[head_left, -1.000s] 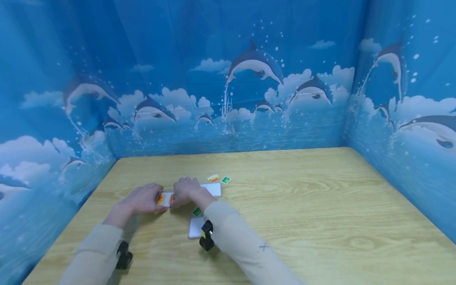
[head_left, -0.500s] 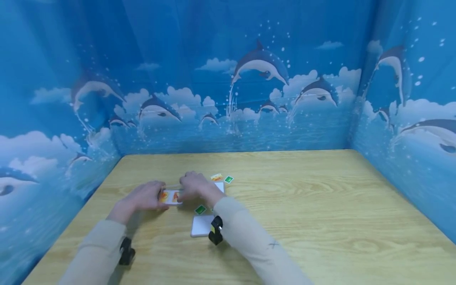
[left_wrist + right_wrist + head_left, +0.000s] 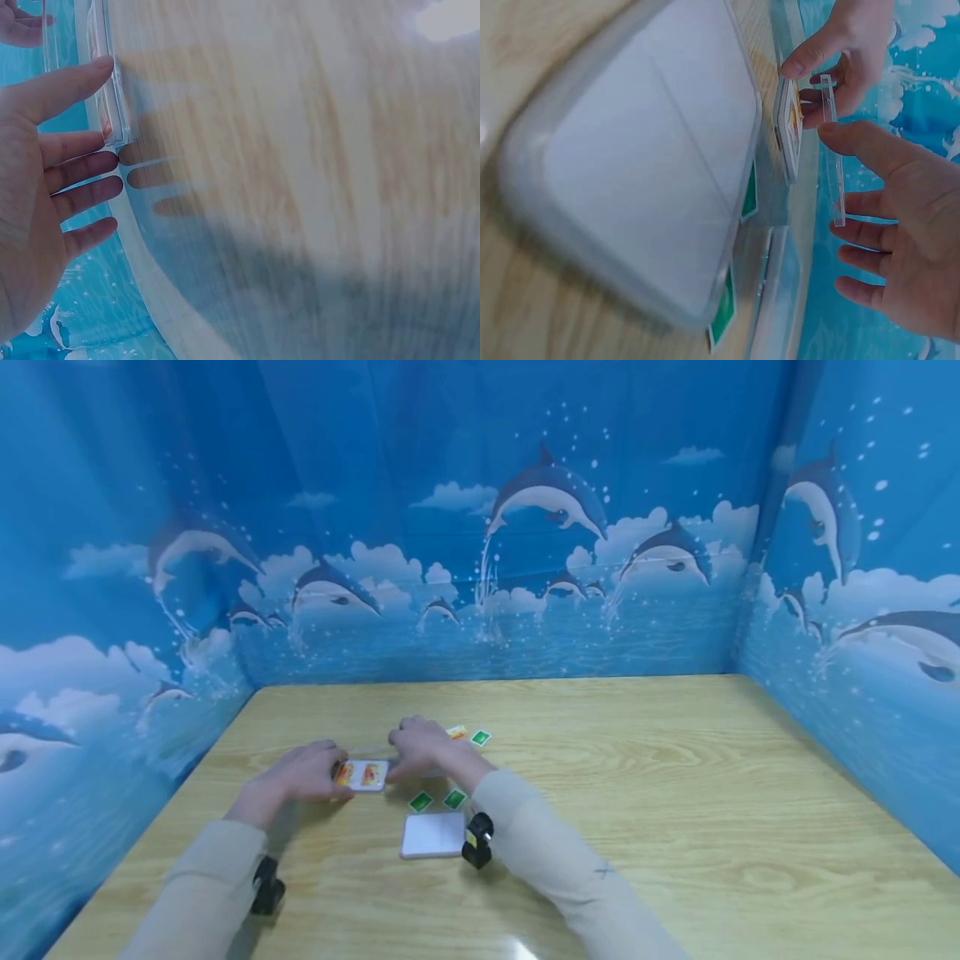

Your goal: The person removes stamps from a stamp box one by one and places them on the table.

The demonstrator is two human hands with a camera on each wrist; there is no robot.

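Observation:
My left hand (image 3: 306, 770) pinches the left end of a small flat white case (image 3: 372, 775) with two orange pictures on its face. In the left wrist view the thumb and index finger lie at the edge of this case (image 3: 112, 90), the other fingers spread. My right hand (image 3: 423, 747) holds a thin clear plastic cover (image 3: 834, 165) between thumb and fingers. The right wrist view shows this cover raised apart from the face of the picture case (image 3: 791, 124). In the head view the cover is barely visible behind the case.
A white flat case (image 3: 433, 835) lies in front, by my right wrist. Two green cards (image 3: 421, 802) lie behind it. Farther back are another green card (image 3: 481, 738) and an orange card (image 3: 456, 732). A second flat case (image 3: 774, 300) is partly hidden by my right hand in the head view.
My right hand has moved right with the clear cover, so both pictures on the case now show. My left hand has kept its grip. The front white case is less covered by my right sleeve.

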